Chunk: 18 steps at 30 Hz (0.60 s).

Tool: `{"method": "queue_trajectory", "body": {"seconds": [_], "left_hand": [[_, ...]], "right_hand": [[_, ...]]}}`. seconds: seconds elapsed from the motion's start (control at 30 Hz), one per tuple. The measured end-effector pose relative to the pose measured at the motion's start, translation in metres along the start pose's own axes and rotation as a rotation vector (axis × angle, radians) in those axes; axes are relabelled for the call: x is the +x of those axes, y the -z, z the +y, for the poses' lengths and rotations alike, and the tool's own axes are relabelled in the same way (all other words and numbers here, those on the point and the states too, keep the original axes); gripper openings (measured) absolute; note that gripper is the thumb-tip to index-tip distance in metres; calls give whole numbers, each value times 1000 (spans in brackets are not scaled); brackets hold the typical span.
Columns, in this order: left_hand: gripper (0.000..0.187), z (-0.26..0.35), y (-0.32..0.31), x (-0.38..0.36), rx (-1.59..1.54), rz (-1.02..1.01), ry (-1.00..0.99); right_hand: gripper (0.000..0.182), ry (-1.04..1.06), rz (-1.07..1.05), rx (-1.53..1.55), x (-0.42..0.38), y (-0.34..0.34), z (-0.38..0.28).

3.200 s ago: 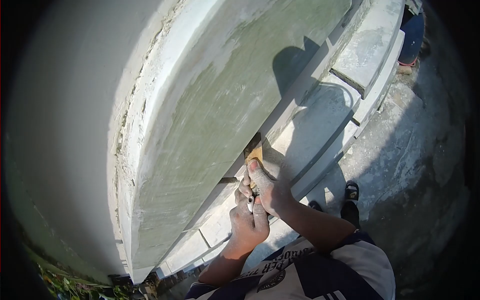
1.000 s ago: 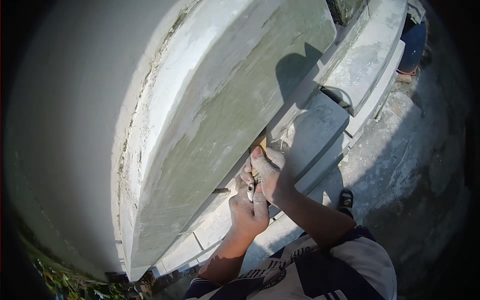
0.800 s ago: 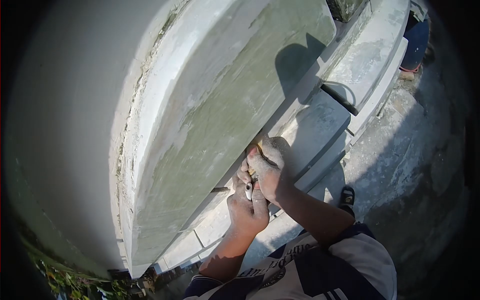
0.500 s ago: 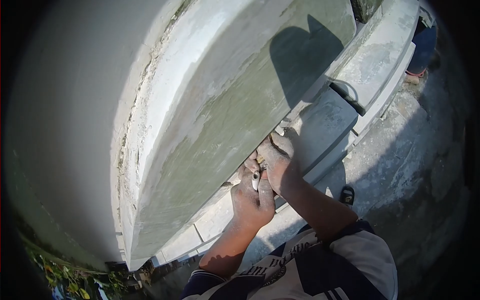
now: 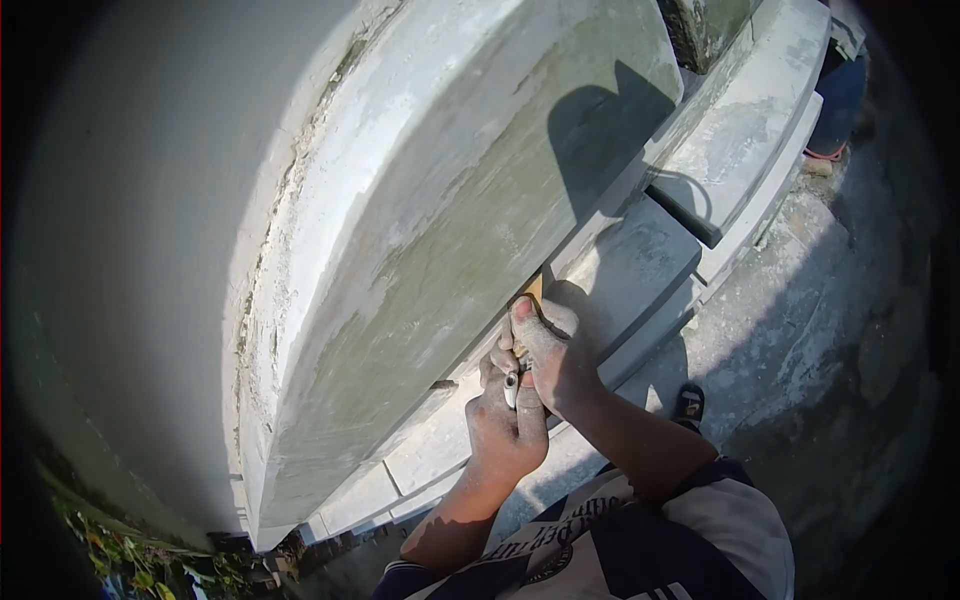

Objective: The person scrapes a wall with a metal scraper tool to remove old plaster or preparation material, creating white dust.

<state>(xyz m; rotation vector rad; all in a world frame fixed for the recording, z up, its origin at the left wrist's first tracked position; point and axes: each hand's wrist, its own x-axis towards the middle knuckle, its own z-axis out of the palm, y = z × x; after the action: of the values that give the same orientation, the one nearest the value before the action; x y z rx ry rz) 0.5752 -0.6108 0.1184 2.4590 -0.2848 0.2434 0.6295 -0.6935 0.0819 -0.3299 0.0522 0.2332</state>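
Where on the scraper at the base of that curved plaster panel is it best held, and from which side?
By the handle end, from below, the worker's side. The scraper points up into the seam under the curved panel, its yellowish blade mostly hidden, so only the lower end is free. The left hand wraps that end; the right hand presses a thumb along it.

Wall: your curved, grey-green plastered wall (image 5: pixel 420 260) rises left of the grip.
Ledges: pale stepped mouldings (image 5: pixel 740 130) beyond it.
Floor: sunlit concrete ground (image 5: pixel 820 330) right.
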Motion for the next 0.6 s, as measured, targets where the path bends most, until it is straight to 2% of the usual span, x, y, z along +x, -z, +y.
{"method": "queue_trajectory", "body": {"seconds": [0.07, 0.17, 0.2, 0.3, 0.33, 0.37, 0.43, 0.5, 0.53, 0.6], "left_hand": [[30, 14, 7, 7, -17, -132, 187], [30, -4, 4, -3, 36, -56, -57], [29, -10, 2, -14, 10, -43, 8], [21, -11, -7, 0, -26, 42, -107], [22, 2, 0, 11, 25, -51, -112], [26, 3, 1, 2, 38, -58, -68], [34, 4, -3, 4, 53, -52, -38], [35, -6, -6, -13, -1, -75, 93], [34, -7, -9, -13, -5, -47, 59], [33, -8, -17, 5, -5, 44, -148]], "right_hand": [[35, -74, 68, -7, 2, -10, -17], [36, -52, -54, -60, -6, 7, -4], [37, -40, 32, -89, -12, 0, 2], [39, -3, -25, -79, -1, 5, -1], [39, -23, -4, -13, 1, -6, -19], [37, -91, 31, -14, 0, -12, -29], [34, -3, -51, -15, -2, 1, -16], [32, 20, 13, -64, -11, 5, -1], [32, 38, 40, -91, -11, 4, -1], [30, -3, 30, -76, 4, 6, -16]]}}
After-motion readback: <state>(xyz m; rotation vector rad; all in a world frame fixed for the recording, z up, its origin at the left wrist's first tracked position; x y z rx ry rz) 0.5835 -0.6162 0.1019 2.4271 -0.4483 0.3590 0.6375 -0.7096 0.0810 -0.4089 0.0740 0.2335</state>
